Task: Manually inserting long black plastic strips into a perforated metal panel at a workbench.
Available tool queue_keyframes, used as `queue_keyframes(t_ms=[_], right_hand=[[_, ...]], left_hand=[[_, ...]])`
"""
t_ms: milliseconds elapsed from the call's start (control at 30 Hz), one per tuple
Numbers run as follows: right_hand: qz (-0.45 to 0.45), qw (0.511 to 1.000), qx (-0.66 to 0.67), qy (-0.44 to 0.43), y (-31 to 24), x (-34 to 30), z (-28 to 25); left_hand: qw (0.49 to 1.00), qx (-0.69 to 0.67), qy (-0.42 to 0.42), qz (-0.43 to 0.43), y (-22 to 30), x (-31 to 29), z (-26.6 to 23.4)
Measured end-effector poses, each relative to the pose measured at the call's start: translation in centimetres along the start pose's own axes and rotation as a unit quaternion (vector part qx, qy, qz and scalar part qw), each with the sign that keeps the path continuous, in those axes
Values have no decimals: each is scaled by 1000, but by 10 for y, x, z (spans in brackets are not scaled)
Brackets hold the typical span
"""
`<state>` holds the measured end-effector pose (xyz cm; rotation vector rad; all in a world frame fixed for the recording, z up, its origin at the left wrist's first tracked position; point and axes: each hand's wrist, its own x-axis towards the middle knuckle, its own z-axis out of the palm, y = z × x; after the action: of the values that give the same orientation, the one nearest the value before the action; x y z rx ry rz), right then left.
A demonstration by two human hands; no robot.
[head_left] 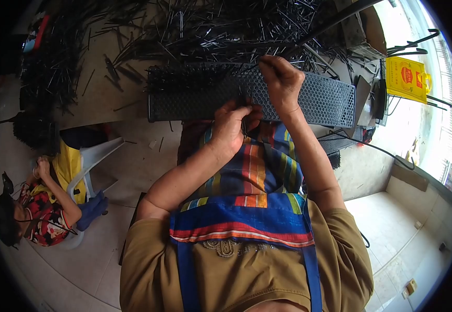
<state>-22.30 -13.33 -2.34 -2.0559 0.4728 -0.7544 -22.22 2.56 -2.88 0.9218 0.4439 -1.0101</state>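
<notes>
A long black panel full of round holes (317, 99) lies across in front of me, above my lap. Dark thin strips (187, 78) stand densely along the far part of its left half. My left hand (231, 122) is at the panel's near edge, around its middle. Its fingers are pinched together, and what is between them is too dark to make out. Higher up, over the panel's far edge, my right hand (283, 80) has its fingers curled into a pinch. Anything held there is too small to name.
Loose black strips (210, 31) lie heaped on the table beyond the panel. A cardboard box (369, 31) stands at the far right, near a hanging yellow bag (407, 79). At the left, another person (49, 218) sits by a yellow cloth (67, 166).
</notes>
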Motion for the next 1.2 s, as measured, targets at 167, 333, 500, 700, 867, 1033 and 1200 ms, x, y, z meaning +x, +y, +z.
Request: queue_keyframes(t_ms=[167, 333, 500, 700, 867, 1033, 1200], right_hand=[[-23, 998, -53, -13, -4, 2, -4], [-62, 997, -28, -46, 0, -1, -2], [-179, 946, -166, -212, 2, 9, 0], [-84, 990, -87, -68, 10, 7, -1], [-88, 971, -200, -95, 5, -1, 4], [-62, 971, -215, -89, 11, -12, -10], [-32, 975, -200, -90, 16, -26, -12]], left_hand=[[1000, -1, -13, -5, -2, 3, -4], [1000, 1, -6, -5, -3, 3, -3], [1000, 3, -7, 5, -2, 0, -2], [1000, 12, -6, 4, -3, 0, -4], [1000, -2, -4, 2, -2, 2, -4], [1000, -5, -12, 10, -1, 3, -4], [999, -6, -31, 5, -5, 8, -8]])
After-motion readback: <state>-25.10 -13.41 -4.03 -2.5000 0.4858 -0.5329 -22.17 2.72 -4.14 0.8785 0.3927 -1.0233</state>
